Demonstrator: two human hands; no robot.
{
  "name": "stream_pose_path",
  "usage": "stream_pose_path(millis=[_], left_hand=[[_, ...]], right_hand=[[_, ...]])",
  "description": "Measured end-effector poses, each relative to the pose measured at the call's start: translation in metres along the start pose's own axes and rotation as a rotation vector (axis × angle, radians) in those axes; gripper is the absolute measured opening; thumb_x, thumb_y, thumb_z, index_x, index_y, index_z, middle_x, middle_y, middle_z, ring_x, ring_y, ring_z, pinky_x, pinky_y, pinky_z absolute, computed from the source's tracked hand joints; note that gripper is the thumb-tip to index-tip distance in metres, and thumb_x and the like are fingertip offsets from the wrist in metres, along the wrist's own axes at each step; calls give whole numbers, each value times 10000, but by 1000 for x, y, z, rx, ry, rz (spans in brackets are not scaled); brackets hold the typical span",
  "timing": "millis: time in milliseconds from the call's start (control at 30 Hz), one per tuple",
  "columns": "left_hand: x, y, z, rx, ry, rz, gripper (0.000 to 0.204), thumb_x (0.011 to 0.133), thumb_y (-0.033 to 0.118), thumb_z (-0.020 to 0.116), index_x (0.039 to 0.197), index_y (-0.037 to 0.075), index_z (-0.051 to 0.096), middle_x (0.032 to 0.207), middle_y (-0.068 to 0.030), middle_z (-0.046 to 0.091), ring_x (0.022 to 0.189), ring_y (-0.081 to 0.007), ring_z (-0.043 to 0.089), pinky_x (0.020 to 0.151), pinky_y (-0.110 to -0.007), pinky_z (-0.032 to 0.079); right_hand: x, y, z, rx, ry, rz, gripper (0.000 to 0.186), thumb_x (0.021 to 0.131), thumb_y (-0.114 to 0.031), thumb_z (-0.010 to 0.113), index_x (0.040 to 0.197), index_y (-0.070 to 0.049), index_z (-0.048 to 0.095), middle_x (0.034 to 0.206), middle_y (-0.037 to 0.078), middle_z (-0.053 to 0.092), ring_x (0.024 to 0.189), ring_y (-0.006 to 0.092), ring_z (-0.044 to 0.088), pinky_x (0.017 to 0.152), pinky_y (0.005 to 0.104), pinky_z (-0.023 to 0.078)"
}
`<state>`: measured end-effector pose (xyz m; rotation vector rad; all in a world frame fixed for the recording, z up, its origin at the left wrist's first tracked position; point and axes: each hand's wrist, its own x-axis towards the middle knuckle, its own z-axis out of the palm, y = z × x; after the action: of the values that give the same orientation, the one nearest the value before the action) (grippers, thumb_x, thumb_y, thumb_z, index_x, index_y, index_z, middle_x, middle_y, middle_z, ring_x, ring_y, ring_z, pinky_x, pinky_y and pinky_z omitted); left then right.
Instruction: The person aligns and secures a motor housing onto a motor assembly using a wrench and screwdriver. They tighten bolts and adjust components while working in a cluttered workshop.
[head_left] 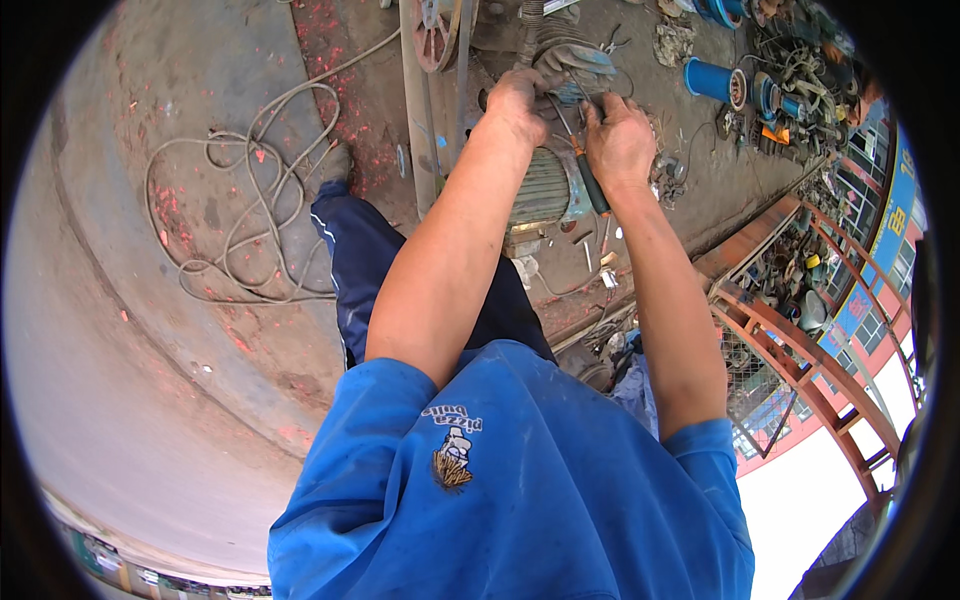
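Note:
My left hand (517, 103) is closed at the upper end of a ribbed greenish electric motor (540, 190), next to a thick grey conduit (531, 35). What its fingers grip is hidden. My right hand (620, 143) is closed too, its fingers curled near a thin dark rod or wire (580, 88); I cannot make out what they hold. Between the two hands a screwdriver (591, 182) with a black and orange handle rests slanted over the motor, its shaft pointing toward my left hand. Some grey cloth-like material (575, 60) lies just beyond the fingers.
A spoked pulley wheel (434, 35) with a belt stands beyond my left arm. Loose cable (268, 190) coils on the floor at left. Blue spools (712, 82) and piled parts lie at far right, near a rusty metal frame (800, 375). Small tools (588, 255) lie beside the motor.

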<state>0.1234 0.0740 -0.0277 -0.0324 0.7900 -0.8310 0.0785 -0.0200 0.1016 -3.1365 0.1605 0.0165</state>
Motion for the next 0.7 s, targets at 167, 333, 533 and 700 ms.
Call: stream_pose_path(millis=[167, 333, 533, 700], left_hand=[[-7, -3, 6, -20, -13, -86, 372, 890, 114, 448, 1211, -57, 526, 1236, -280, 540, 1095, -419, 559, 991, -613, 455], [17, 9, -18, -82, -48, -91, 242, 823, 16, 507, 1057, -15, 559, 1044, -173, 632, 956, -354, 618, 895, -624, 537], [-27, -1, 23, 85, 89, 6, 338, 879, 110, 462, 1155, -51, 573, 1082, -209, 548, 952, -329, 548, 950, -606, 444], [-26, 3, 17, 41, 62, 9, 357, 900, 124, 444, 1173, -72, 563, 1137, -259, 516, 946, -325, 528, 953, -601, 439]], right_hand=[[12, 10, 15, 1178, -251, 915, 304, 898, -280, 724, 1081, -40, 694, 940, 183, 689, 797, 391, 695, 778, 443, 542], [2, -29, -22, -59, -131, -30, 316, 902, -262, 707, 1128, -46, 657, 1080, 203, 684, 992, 420, 647, 836, 498, 536], [18, -2, -5, 627, -101, 549, 188, 917, -151, 673, 1037, -6, 680, 906, 166, 690, 755, 288, 674, 736, 416, 556], [2, 6, -4, 364, -122, 320, 267, 916, -244, 718, 1045, -10, 700, 973, 152, 712, 807, 303, 687, 731, 399, 548]])
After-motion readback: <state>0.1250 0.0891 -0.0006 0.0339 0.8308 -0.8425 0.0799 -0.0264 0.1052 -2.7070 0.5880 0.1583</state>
